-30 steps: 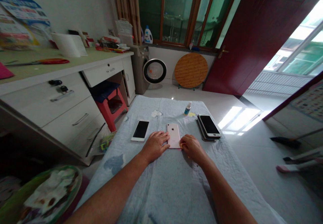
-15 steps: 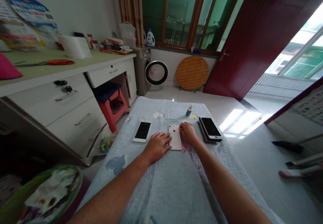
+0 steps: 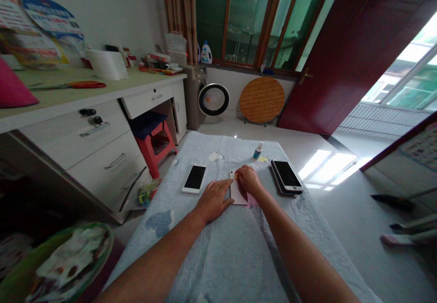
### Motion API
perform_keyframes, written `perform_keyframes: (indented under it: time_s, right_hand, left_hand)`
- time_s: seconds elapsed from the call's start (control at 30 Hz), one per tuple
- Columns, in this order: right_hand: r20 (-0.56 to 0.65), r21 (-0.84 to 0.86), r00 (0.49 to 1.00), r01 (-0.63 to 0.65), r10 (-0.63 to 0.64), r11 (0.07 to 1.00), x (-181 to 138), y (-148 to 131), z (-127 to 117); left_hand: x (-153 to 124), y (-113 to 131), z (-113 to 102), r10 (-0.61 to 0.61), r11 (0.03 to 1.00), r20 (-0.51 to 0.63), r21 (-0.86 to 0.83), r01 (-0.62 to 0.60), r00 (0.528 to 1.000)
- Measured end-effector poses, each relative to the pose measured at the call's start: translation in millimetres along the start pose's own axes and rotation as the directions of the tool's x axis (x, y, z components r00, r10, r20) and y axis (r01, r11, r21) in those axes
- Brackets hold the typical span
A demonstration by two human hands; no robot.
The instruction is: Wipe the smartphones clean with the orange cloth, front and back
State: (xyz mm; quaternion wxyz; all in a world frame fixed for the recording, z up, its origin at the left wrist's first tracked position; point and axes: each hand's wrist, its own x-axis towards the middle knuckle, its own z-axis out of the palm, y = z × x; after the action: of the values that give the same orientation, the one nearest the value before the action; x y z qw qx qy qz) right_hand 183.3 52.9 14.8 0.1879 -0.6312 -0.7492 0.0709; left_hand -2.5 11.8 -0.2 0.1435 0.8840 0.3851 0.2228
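A pink phone [image 3: 236, 194] lies face down on the light blue towel [image 3: 235, 248] that covers the table. My left hand [image 3: 214, 198] rests flat beside it, fingers stretched out and touching its left edge. My right hand [image 3: 248, 180] lies on top of the phone's far half with the fingers curled, pressing something small and yellowish that I cannot make out. A pink cloth [image 3: 253, 199] peeks out under the phone's right side.
A white phone [image 3: 194, 178] lies face up to the left. A stack of phones [image 3: 285, 177] sits at the right. A small spray bottle [image 3: 257, 151] and white cotton pads [image 3: 215, 156] stand farther back. White desk drawers [image 3: 88, 143] and a red stool [image 3: 155, 141] are left of the table.
My right hand has moved from the phone's near right corner up and over onto its far half. My left hand has stayed put beside the phone.
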Motion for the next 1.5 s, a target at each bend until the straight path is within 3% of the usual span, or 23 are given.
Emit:
perform_keyframes:
  time_s: [0.27, 0.6, 0.87, 1.1, 1.27, 1.5]
  right_hand:
    - [0.055, 0.088, 0.983, 0.169, -0.174, 0.982, -36, -21, 0]
    - [0.112, 0.305, 0.963, 0.201, -0.245, 0.931, -74, -17, -17]
    - [0.013, 0.184, 0.998, 0.062, -0.065, 0.981, -29, 2, -4]
    - [-0.068, 0.105, 0.991, -0.106, 0.114, 0.989, 9, 10, 0]
    - [-0.062, 0.103, 0.987, -0.142, 0.149, 0.984, 2, 12, -4]
    - [0.024, 0.2, 0.986, -0.168, 0.166, 0.965, -39, 3, -13]
  left_hand:
    - [-1, -3, 0, 0.04, 0.999, 0.002, 0.007, -0.04, 0.999]
    - [1, -4, 2, 0.068, 0.997, 0.008, 0.026, -0.068, 0.998]
    - [1, -5, -1, 0.073, 0.997, 0.025, 0.017, -0.074, 0.997]
    - [1, -3, -2, 0.063, 0.998, 0.014, 0.018, -0.064, 0.998]
    - [0, -3, -2, 0.055, 0.998, 0.017, 0.017, -0.055, 0.998]
    - [0, -2, -2, 0.037, 0.999, 0.022, 0.026, -0.038, 0.999]
